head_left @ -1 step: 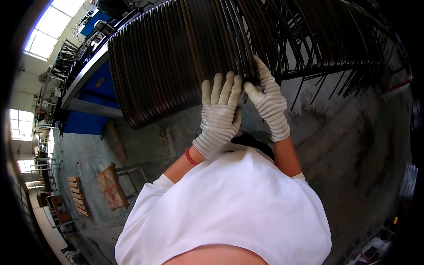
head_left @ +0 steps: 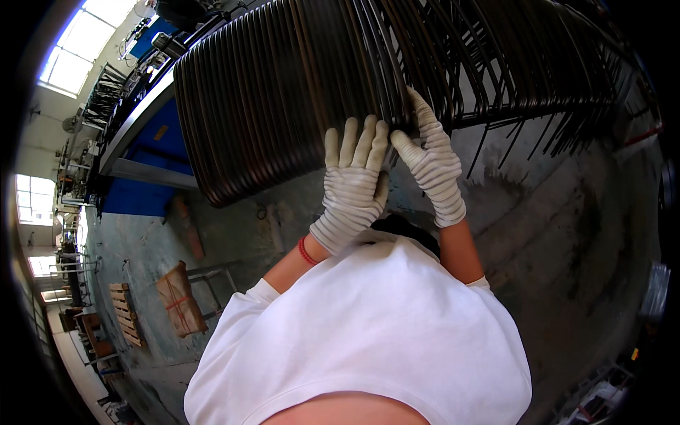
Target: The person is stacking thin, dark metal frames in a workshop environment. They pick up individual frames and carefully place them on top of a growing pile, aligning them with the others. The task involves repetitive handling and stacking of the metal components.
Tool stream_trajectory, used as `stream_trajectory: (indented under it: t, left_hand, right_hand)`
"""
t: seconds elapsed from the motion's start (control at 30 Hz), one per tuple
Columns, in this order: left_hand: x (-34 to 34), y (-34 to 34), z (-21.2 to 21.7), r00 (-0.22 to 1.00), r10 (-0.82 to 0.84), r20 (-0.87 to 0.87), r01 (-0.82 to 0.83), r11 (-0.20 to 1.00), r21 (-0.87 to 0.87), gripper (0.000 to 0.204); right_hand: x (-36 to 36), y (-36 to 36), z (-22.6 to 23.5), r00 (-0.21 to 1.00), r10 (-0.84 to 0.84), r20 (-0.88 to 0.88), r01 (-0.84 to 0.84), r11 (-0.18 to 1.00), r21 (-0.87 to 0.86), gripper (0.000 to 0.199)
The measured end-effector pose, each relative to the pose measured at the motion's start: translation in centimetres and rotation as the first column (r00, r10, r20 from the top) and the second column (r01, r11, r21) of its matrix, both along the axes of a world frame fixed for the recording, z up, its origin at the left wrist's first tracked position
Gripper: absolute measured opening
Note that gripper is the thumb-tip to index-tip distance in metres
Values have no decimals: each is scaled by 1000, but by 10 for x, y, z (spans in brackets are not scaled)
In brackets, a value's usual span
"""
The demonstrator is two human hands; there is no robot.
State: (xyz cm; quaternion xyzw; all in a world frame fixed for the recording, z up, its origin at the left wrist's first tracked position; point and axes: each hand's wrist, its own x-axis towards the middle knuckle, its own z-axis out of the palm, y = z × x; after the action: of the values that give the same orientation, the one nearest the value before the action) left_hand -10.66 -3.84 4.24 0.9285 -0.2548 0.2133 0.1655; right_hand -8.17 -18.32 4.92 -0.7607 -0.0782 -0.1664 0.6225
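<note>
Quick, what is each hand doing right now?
Left hand: open, fingers flat on the stack of dark metal rods.
Right hand: fingers on the same stack; grip cannot be told.
</note>
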Motion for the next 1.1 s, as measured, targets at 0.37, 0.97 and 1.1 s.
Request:
stream_trajectory:
  t: [0.37, 0.97, 1.1]
  left_hand:
    - [2, 0, 2, 999, -37, -17, 36, 999, -33, 79]
    - [-53, 78, -2, 835, 549, 29, -450, 713, -538, 40]
    - [-68, 107, -24, 826, 552, -114, -310, 275, -910, 36]
  right_hand:
    - [4, -6, -14, 998, 44, 35, -42, 998, -54, 52]
    - [-16, 36, 11, 931, 201, 304, -191, 980, -61, 27]
    - [-12, 55, 6, 884, 370, 286, -354, 929, -105, 26]
